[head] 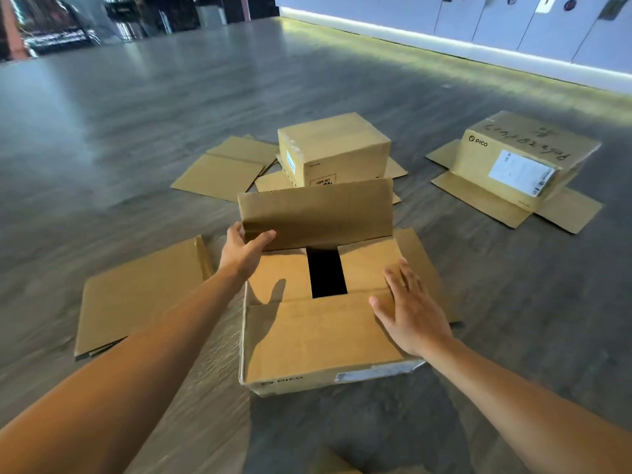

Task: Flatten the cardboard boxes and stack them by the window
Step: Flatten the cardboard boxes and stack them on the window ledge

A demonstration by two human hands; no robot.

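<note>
grey wood-grain floor (136,138), glossy. pale panelled wall (513,25) along the far right, with a glowing light strip (427,37) at its base. dark, blurred furnishings (102,18) far left.

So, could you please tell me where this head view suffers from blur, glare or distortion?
Head view: motion blur smears the floor beside the left forearm; a bright light strip along the far wall glares; the wide lens bends that wall line; the left hand casts a sharp shadow on the near box.
</note>
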